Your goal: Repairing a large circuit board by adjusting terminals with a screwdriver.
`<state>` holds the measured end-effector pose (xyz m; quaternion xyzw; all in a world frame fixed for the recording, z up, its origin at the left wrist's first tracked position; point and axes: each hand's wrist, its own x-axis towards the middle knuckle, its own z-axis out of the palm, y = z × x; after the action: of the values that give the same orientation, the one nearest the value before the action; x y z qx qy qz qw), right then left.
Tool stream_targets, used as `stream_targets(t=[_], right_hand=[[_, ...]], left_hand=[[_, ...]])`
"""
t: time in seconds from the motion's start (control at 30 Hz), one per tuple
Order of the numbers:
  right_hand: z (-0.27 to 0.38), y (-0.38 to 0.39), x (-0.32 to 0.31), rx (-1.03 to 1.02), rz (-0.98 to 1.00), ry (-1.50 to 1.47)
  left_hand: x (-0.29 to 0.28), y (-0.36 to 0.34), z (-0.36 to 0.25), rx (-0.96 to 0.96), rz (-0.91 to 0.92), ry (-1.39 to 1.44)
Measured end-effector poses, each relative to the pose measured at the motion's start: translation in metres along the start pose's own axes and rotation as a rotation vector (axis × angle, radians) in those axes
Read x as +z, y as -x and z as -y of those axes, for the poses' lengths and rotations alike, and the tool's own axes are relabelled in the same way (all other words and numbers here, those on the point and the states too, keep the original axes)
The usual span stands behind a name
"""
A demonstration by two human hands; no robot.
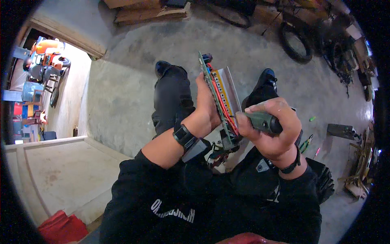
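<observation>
My left hand (206, 103) is wrapped round the left side of a long electronic assembly, holding it up between my legs. The assembly has a green circuit board (214, 91), red wires (222, 97) running along it, a yellow strip with a row of dark holes (221, 86) and a pale cover plate (231, 87) on its right. In my right hand (280, 122) is a dark green electric screwdriver (262, 121), its tip end directed at the lower right part of the assembly. Whether the tip touches is hard to make out. More dark parts and wires (221, 154) show below the assembly.
Pliers with green handles (306, 143), a pink-red pen-like stick (317, 151) and a dark box-shaped part (341, 131) lie on the floor at right. Tyres (296, 42) are at the far right, cardboard (150, 14) at the back. An orange motorbike (48, 53) stands beyond the left doorway.
</observation>
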<state>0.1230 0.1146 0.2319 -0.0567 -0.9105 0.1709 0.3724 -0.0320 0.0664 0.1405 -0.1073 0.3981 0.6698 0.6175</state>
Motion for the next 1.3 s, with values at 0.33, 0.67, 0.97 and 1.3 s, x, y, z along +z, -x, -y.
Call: stream_targets(t=[0.33,0.67,0.97,1.3], right_hand=[[0.004,-0.016,-0.014,0.076,0.270,-0.456],[0.012,-0.024,-0.023,0.018,0.297,-0.302],[0.012,-0.006,-0.010,-0.008,0.084,-0.173],[0.004,-0.001,0.006,-0.050,0.045,-0.293]], left_hand=[[0.007,0.018,-0.010,0.015,0.050,-0.039],[-0.001,0.002,-0.006,0.093,0.024,-0.001],[0.000,-0.004,-0.004,0.097,-0.010,0.082],[0.005,0.009,-0.008,0.050,0.060,0.019]])
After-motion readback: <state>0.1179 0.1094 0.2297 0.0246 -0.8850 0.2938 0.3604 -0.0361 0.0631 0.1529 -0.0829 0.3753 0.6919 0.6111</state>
